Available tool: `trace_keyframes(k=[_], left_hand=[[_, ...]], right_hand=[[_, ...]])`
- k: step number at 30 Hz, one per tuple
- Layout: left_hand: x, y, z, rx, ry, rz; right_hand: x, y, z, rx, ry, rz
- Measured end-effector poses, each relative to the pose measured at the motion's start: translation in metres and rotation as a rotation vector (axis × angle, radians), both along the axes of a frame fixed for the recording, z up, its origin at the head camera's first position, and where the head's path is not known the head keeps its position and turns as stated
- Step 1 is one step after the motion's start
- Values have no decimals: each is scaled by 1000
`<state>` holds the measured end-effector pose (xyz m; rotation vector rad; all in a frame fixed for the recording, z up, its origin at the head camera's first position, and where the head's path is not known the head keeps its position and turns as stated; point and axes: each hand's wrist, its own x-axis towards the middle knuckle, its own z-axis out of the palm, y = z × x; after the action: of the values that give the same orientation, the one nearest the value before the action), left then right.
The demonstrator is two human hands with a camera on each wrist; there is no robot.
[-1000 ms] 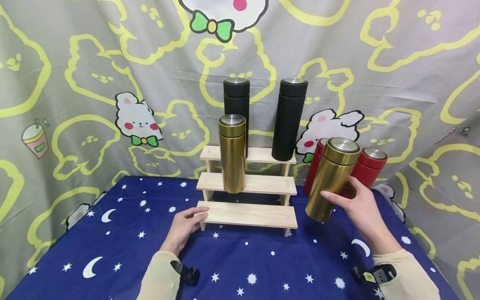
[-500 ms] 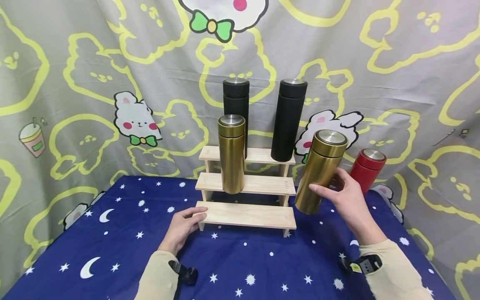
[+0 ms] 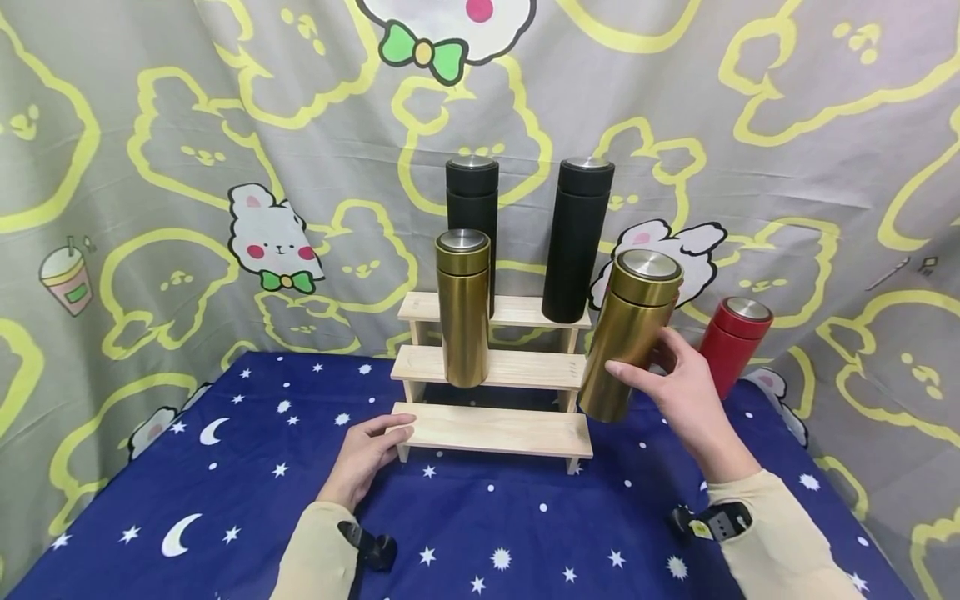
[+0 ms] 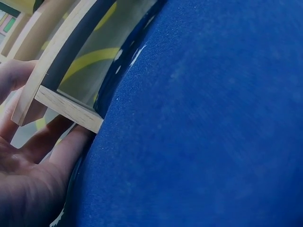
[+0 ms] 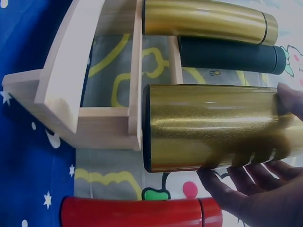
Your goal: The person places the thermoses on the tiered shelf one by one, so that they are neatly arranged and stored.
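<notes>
Right hand wraps my fingers round a gold flask, held off the cloth | flask tilts slightly, long axis near upright, base just right of the wooden step rack's middle step | left hand rests flat-fingered against the bottom step's left end.

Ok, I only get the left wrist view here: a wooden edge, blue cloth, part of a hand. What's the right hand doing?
Observer: The right hand grips a gold flask, tilted, by the right end of the wooden rack.
Operator: Anything on that rack?
Observer: A second gold flask stands upright on its middle step.
Operator: Anything further right?
Observer: A red flask stands behind the right hand.
</notes>
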<state>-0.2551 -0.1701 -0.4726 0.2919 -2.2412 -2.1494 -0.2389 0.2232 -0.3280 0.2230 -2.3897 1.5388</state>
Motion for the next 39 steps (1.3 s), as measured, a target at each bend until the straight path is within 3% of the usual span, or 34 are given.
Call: trace_keyframes(k=[10, 16, 30, 39], left_hand=[[-2, -1, -5, 11, 4, -5], [-1, -1, -7, 7, 1, -8], [-5, -4, -4, 2, -16, -19], [-4, -2, -4, 8, -10, -21]], right_hand=[[-15, -13, 3, -14, 37, 31], [-21, -19, 2, -33, 11, 57], [-49, -39, 6, -150, 15, 94], [-60, -45, 6, -142, -17, 86]])
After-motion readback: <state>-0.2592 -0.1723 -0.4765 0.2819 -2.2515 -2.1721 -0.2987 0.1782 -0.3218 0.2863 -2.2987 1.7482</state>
